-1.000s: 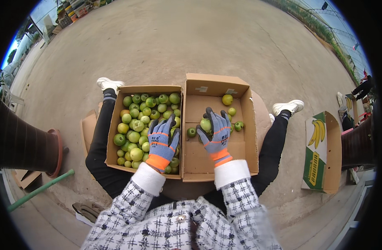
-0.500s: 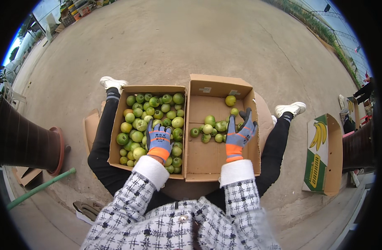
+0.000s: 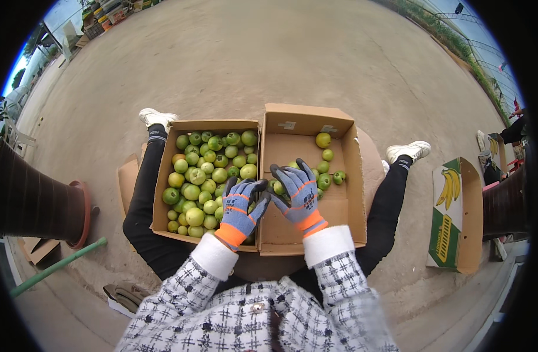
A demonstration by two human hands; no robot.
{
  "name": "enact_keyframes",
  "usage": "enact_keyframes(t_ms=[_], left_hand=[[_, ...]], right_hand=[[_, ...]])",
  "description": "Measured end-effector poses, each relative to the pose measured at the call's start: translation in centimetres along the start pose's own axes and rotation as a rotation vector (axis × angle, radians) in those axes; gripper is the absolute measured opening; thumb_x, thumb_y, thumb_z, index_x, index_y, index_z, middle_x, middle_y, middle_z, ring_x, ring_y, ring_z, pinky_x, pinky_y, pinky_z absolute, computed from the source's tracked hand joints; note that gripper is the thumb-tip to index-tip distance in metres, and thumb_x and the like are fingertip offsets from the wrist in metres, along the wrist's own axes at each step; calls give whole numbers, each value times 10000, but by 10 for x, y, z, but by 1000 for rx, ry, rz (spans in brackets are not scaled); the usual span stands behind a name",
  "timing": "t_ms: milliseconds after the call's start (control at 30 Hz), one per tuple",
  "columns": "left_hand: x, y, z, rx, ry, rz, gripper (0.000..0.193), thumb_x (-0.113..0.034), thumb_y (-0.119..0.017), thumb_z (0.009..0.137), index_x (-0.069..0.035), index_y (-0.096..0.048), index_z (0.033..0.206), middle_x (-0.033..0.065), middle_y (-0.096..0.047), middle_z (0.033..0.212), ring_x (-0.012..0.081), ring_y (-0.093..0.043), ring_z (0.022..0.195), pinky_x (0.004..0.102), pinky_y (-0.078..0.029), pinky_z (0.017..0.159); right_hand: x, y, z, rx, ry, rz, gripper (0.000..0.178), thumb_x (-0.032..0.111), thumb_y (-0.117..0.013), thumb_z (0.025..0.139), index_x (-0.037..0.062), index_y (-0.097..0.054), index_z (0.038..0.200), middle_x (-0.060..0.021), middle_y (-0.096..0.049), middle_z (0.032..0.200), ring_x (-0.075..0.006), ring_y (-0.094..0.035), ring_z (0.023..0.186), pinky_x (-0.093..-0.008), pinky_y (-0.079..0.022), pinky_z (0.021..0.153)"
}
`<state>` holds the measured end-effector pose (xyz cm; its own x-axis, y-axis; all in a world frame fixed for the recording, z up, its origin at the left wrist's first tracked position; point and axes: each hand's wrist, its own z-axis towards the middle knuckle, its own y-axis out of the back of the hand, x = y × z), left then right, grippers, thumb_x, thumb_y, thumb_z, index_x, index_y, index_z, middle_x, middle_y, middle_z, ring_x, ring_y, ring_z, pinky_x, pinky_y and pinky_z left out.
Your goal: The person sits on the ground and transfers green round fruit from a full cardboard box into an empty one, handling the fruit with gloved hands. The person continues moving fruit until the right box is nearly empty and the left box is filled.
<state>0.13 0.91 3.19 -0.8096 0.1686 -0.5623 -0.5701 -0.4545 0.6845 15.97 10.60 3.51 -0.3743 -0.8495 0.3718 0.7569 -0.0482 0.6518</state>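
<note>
Two open cardboard boxes sit side by side between my legs. The left box (image 3: pixel 207 125) is filled with green tomatoes (image 3: pixel 194 217), a few turning yellowish. Fewer tomatoes lie in the right box (image 3: pixel 339 232), among them a yellowish one (image 3: pixel 323 139) near its far wall. My left hand (image 3: pixel 241 205), in a grey-blue and orange glove, is open over the shared edge, its fingers apart. Gloved alike, my right hand (image 3: pixel 299 192) is open over the left part of the right box. A green tomato (image 3: pixel 278 188) shows between its thumb and fingers; whether they grip it is unclear.
A green-and-white banana carton (image 3: pixel 445 217) stands on the concrete floor to the right. At left are a large dark pot (image 3: pixel 40 188) and a green pole (image 3: pixel 58 266). Cardboard pieces (image 3: pixel 128 179) lie by my left leg. Another person's leg (image 3: pixel 490 170) shows far right.
My right hand has moved left across the right box to the tomatoes near the shared edge. My left hand has shifted right toward it. Some tomatoes in the right box have changed places.
</note>
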Motion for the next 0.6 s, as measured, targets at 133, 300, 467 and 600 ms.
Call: enact_keyframes(t_ms=[133,300,467,600], left_hand=[[33,20,-1,223,157,540,576,-443,-712,782,-112,-596,1238,98,-608,1218,302,-502,1213,517,-215,1133],[44,34,-19,613,268,794,684,-580,-637,799,-122,-572,1303,140,-599,1257,276,-475,1276,563,-80,1167],[29,27,1,722,403,882,601,-470,-615,837,-146,-548,1340,115,-604,1281,261,-461,1310,548,-78,1177],[37,16,3,720,392,944,660,-447,-629,827,-132,-490,1390,123,-627,1231,263,-489,1278,545,-72,1179]], right_hand=[[-22,11,-8,-230,-388,-115,590,221,-739,796,72,-540,1331,-54,-667,1069,-247,-587,1069,-498,-295,1113],[-48,12,-20,-395,-616,-225,603,242,-730,819,53,-517,1350,-73,-649,1149,-250,-568,1142,-497,-265,1123],[-40,7,-15,-364,-421,-243,621,248,-731,810,40,-509,1351,-99,-608,1247,-270,-535,1188,-491,-279,1117],[-30,2,-11,-221,-265,-124,603,244,-727,791,39,-534,1324,-104,-610,1238,-292,-530,1167,-498,-308,1097]])
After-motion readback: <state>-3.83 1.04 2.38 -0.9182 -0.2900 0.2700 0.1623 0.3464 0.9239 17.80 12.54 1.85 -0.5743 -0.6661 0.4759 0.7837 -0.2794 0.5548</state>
